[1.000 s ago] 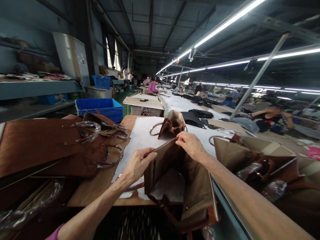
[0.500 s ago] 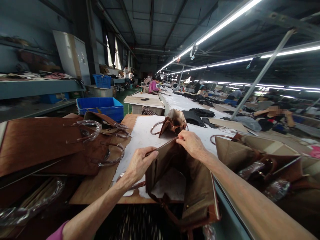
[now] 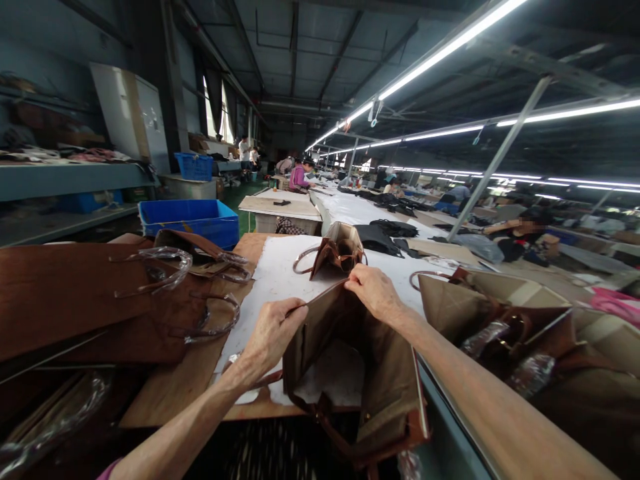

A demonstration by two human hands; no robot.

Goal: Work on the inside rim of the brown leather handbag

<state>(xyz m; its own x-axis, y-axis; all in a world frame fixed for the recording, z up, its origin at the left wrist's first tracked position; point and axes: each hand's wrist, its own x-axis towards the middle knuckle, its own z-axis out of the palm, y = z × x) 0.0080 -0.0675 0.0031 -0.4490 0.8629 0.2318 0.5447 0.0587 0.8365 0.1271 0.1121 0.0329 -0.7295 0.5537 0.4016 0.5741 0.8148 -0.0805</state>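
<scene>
A brown handbag [image 3: 380,393] with a tan lining lies open-mouthed in front of me at the table's near edge. My left hand [image 3: 273,337] pinches its left rim. My right hand [image 3: 373,292] grips the far rim of the same opening. White paper stuffing [image 3: 333,380] shows inside the bag. A smaller open brown bag [image 3: 337,250] stands just beyond my right hand on a white sheet [image 3: 280,273].
Flat brown bags [image 3: 85,300] with plastic-wrapped handles are stacked at left. More open bags [image 3: 500,313] crowd the right. A blue crate [image 3: 193,220] sits behind the left stack. Other people work at long tables [image 3: 350,207] further back.
Both hands keep their hold on the bag's rim. The view has shifted slightly, so everything sits a little further left and lower.
</scene>
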